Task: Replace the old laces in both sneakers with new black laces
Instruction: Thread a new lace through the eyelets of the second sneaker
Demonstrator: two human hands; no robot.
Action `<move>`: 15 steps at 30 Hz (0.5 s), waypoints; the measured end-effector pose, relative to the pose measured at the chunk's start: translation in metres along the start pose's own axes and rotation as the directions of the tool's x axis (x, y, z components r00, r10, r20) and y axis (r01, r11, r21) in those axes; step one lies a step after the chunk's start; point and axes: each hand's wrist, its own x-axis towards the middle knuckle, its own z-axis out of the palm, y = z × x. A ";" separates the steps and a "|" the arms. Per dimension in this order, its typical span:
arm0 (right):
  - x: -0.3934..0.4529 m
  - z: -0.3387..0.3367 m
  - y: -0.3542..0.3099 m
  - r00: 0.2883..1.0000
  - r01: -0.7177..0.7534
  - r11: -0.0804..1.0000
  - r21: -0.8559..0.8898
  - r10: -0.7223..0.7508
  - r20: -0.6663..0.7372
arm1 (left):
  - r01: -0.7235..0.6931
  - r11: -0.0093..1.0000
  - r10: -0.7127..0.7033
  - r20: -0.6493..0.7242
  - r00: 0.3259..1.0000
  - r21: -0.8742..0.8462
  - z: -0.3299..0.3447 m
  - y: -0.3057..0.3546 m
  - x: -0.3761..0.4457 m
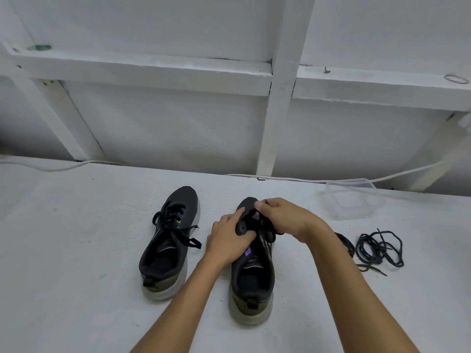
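Two dark sneakers with pale soles stand side by side on the white table, toes pointing away. The left sneaker [168, 240] is laced with a black lace tied in a loose bow. My left hand [230, 240] holds the side of the right sneaker [252, 278] near its eyelets. My right hand [285, 217] pinches a black lace over that sneaker's front. A loose pile of black laces [379, 248] lies on the table to the right of my right forearm, which partly hides it.
A clear plastic container [350, 200] stands at the back right of the table. A white cable [331, 180] runs along the table's far edge below a white framed wall. A rubber band [457, 79] lies on the ledge at upper right.
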 end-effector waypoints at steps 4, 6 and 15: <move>0.006 -0.006 -0.001 0.997 -0.039 0.996 -0.075 0.034 -0.071 | 0.026 0.996 -0.026 0.004 1.000 -0.087 -0.001 -0.001 -0.002; 0.008 -0.011 0.002 0.991 -0.054 0.973 -0.225 0.025 -0.131 | 0.028 0.996 -0.028 0.005 1.000 -0.090 -0.002 -0.002 -0.003; -0.005 -0.018 0.035 0.941 -0.320 0.741 -0.591 0.320 -0.108 | 0.016 0.999 -0.017 -0.017 1.000 -0.035 -0.002 -0.007 0.000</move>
